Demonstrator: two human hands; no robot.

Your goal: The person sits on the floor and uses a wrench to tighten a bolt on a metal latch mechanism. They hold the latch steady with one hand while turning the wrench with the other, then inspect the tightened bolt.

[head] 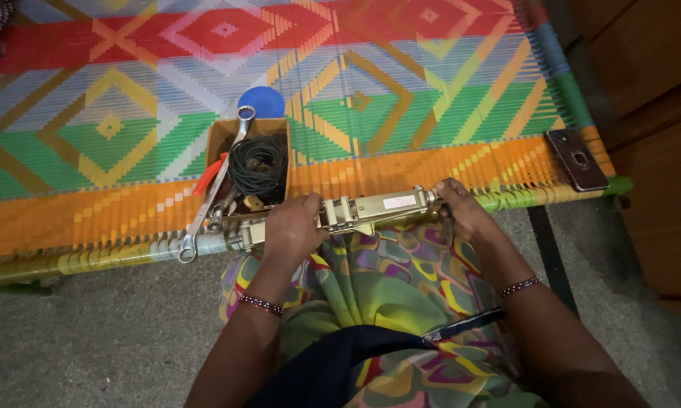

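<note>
Nearest the lens: dark navy strap and patterned green-purple cloth over the person's lap, forearms reaching forward, beaded bracelet on each wrist

Long cream-metal hinged tool [355,211], mechanical, with brackets and a pale label, lies across the lap just in front of the woven bed edge [91,257]

Left hand [291,227] — curled down over the tool's left part, fingers folded around the body, closed on it. Right hand [465,211] — wrapped about the tool's right end, fingers hidden behind; looks closed on it, though what the fingertips do cannot be told

Relative to the tool:
- just beyond its left end, small brown cardboard box [223,136] on the bed, holding a coil of black wire [259,166], red-handled pliers [208,174] and small fittings
- long silver ring-and-open-end spanner [216,181] leans out of the box, its lower end overhanging the bed edge beside the left hand
- further beyond the box, round blue disc [262,102]
- off to the right, dark phone [577,159] flat on the bed's corner

Risks, as judged:
- hinged parts close to both palms: skin could get nipped if the tool folds or snaps under grip
- tool rests on soft cloth, not a firm surface; a loosened grip could let it roll off the knees to the grey floor [91,340]
- a nudge from the left wrist could tip the spanner down
- dim light, small parts hard to read
</note>
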